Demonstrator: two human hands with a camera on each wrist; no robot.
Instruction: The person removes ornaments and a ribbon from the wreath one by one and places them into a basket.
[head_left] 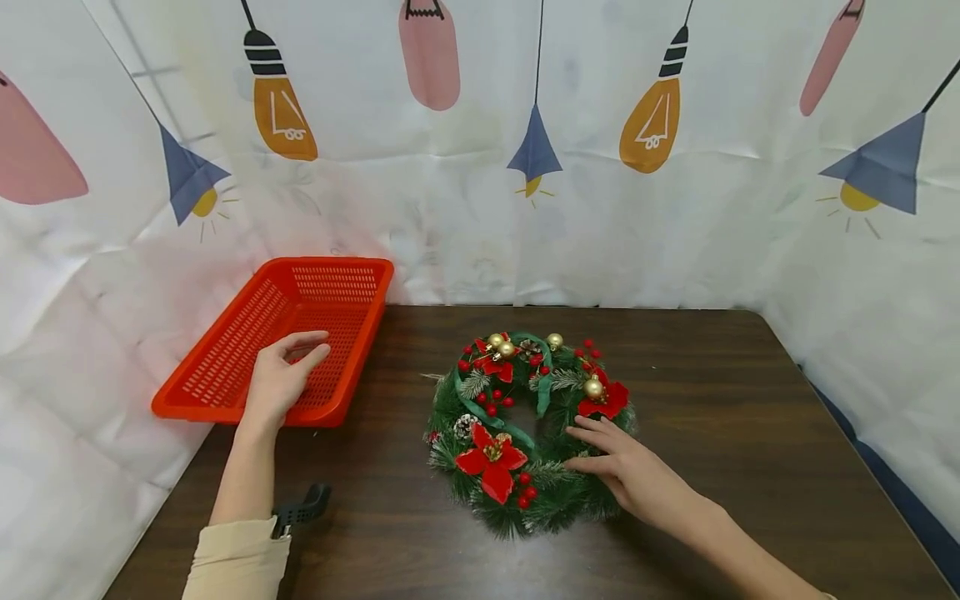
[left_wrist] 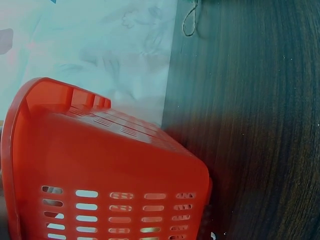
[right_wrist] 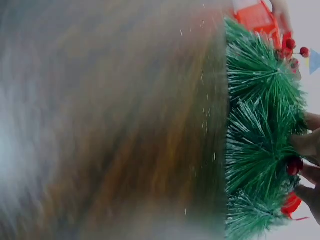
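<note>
A green Christmas wreath lies flat on the table, dressed with red poinsettias, red berries, gold balls, pinecones and a green ribbon. Over its right side my right hand rests with fingers spread and fairly straight. The right wrist view has those fingers at the wreath's needles, near a red berry. My left hand hovers over the red plastic basket, thumb and fingers loosely bent with a gap between them and nothing visible inside. In the left wrist view the basket fills much of the frame.
The basket stands at the table's back left, against a white curtain printed with lamps and bulbs. A dark wood-grain table carries everything. A black strap sticks out at my left wrist. In the left wrist view a string loop lies on the table.
</note>
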